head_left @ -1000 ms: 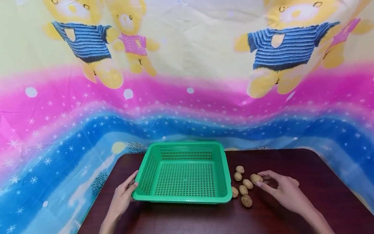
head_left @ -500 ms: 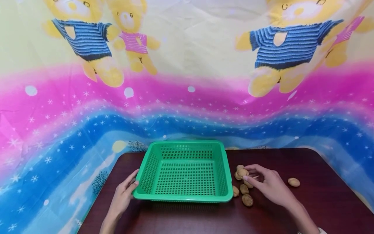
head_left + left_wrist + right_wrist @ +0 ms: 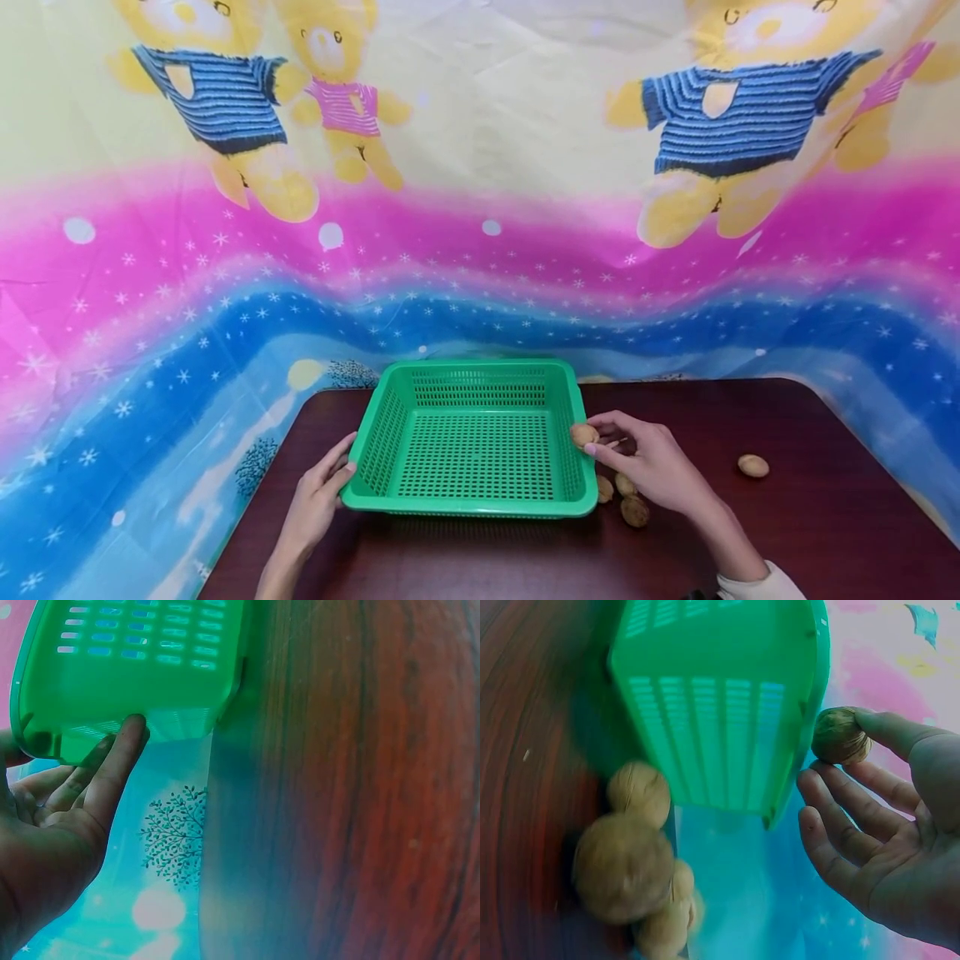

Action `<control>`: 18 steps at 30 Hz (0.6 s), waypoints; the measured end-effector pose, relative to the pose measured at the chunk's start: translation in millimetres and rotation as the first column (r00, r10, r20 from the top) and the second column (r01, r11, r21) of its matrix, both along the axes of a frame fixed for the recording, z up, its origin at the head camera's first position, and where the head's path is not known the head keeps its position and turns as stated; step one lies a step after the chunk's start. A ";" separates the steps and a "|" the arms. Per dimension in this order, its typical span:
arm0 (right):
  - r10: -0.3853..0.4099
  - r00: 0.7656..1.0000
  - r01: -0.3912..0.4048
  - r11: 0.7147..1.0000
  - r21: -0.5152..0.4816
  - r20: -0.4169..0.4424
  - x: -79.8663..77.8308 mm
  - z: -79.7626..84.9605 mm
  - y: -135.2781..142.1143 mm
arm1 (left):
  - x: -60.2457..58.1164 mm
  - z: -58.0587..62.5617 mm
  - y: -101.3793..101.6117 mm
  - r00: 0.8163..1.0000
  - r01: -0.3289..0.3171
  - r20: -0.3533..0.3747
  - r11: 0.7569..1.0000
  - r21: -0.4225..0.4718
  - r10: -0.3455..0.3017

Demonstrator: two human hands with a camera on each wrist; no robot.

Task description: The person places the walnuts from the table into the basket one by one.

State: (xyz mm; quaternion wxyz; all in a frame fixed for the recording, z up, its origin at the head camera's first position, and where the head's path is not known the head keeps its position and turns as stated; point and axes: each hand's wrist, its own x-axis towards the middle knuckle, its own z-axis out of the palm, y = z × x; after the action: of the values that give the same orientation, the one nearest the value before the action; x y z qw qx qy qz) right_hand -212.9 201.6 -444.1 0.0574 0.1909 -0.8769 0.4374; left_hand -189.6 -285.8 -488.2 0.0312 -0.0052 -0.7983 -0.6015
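A green plastic basket (image 3: 476, 454) with slotted walls stands on the dark table, and its floor shows bare. My left hand (image 3: 313, 498) holds its left rim, thumb on the rim and fingers against the outer wall (image 3: 150, 682). Over the right rim, my right hand (image 3: 654, 460) pinches a walnut (image 3: 584, 435) between thumb and fingertips. In the right wrist view this walnut (image 3: 841, 736) is at the rim's edge, the other fingers loosely bent below. Several walnuts (image 3: 634, 511) lie beside the basket's right side, partly hidden by my right hand in the head view.
One walnut (image 3: 753, 466) lies apart, farther right on the dark wooden table (image 3: 480, 562). A patterned cloth (image 3: 480, 275) with teddy bears hangs behind the table and runs along its left and right sides.
My right hand has moved left with the walnut, from above the pile to the basket's right rim. The lone walnut on the right has come into full view. My left hand stays on the basket.
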 end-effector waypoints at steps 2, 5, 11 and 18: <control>0.010 1.000 -0.010 1.000 0.001 -0.001 -1.7 1.8 -6.9 | -0.2 0.0 -0.2 1.000 0.000 0.007 1.000 0.005 0.000; 0.021 1.000 -0.021 1.000 -0.004 -0.007 -4.5 4.7 -16.8 | -0.2 -0.2 -0.7 1.000 0.000 0.013 1.000 0.007 0.000; 0.085 0.996 -0.086 0.996 -0.025 -0.031 -11.6 6.1 -35.2 | -0.4 0.0 -1.5 1.000 0.002 0.010 1.000 -0.010 -0.002; 0.146 0.989 -0.144 0.988 0.047 -0.034 -17.6 7.6 -54.2 | -1.0 0.0 -0.4 1.000 -0.006 0.003 1.000 -0.022 0.006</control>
State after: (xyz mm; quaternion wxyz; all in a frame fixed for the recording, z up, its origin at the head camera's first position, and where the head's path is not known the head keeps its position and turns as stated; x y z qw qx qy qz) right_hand -230.5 147.5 -436.5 0.0377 0.2636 -0.8689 0.4173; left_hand -190.6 -286.2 -488.2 0.0317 -0.0024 -0.8048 -0.5927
